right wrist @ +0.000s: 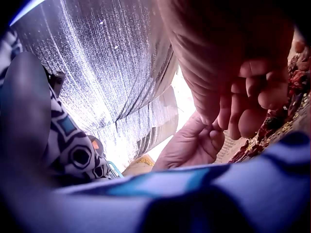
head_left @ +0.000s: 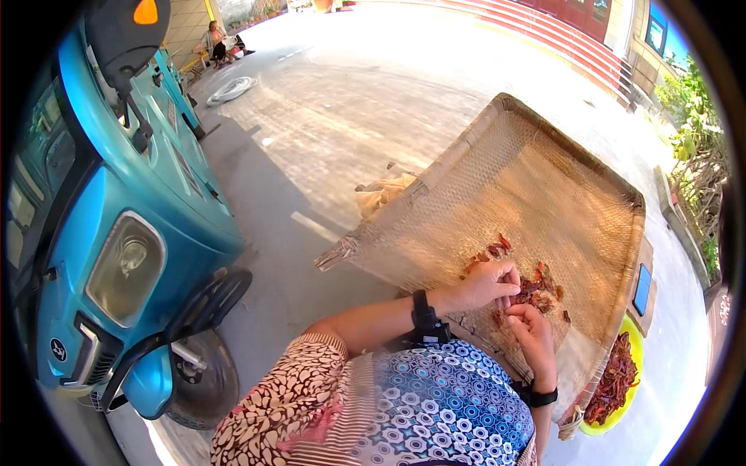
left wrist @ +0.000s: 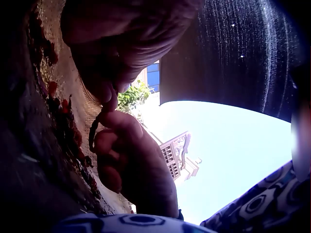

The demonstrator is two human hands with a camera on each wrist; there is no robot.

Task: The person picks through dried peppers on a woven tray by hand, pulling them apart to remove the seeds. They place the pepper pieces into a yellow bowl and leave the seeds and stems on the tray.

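Dried red chili pieces (head_left: 536,293) lie with loose seeds on a large woven tray (head_left: 544,186). Over them the left hand (head_left: 486,286) and the right hand (head_left: 535,338) meet at the fingertips. The left wrist view shows a thin dark chili (left wrist: 93,132) pinched by the right hand (left wrist: 133,155), with the left hand's (left wrist: 126,43) fingertips touching at its upper end. In the right wrist view the left hand (right wrist: 192,145) and right hand (right wrist: 233,73) touch, fingers curled; the chili is hidden there.
A yellow-green bowl (head_left: 639,349) of dried red chilies stands beside the tray's right edge, near a blue phone-like object (head_left: 643,289). A teal vehicle (head_left: 148,202) is at the left. A cloth bundle (head_left: 382,194) lies behind the tray; a person (head_left: 217,43) sits far back.
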